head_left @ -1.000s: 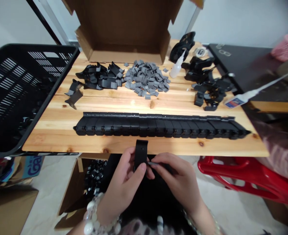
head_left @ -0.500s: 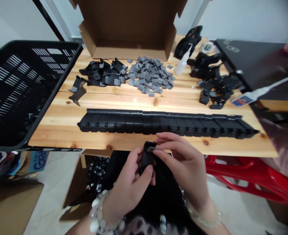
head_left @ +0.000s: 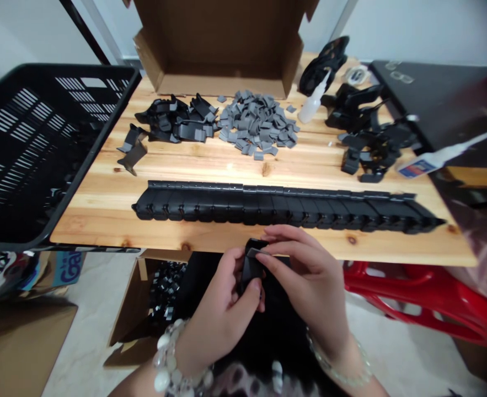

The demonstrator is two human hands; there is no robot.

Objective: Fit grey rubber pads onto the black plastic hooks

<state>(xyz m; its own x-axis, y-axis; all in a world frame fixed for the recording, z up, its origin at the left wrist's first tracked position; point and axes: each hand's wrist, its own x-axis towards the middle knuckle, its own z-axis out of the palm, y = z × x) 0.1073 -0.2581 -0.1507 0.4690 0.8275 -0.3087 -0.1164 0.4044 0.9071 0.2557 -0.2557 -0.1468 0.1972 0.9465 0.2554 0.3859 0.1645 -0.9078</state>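
Blk part [head_left: 250, 270] in L hand [head_left: 220, 311]: dark, narrow, strip-like, far end bent into a lip; near end hidden by L thumb, so full shape n/a. Long axis approx. away from the body, slight lean R at top; lipped end points past the fingertips twd table edge, near end back twd L palm. L fingers clamped on it, thumb on front, rest wrapped at side/behind.

Gry tab [head_left: 255, 253]: small, thin, flat, pinched btwn R hand [head_left: 313, 289] thumb + fingertip, over upper half of blk part. Long axis approx. L–R, crosswise to blk part; free end points L, other end under R fingertips. Can't tell if seated flush. Other R fingers bent, by the lip.

Beyond fingertips: row of blk parts [head_left: 268, 204] side by side, running L–R on wooden table [head_left: 202, 165]. Farther off: gry tab pile [head_left: 257, 124], blk heap [head_left: 179, 124] L of it, white bottle [head_left: 310, 106] R.
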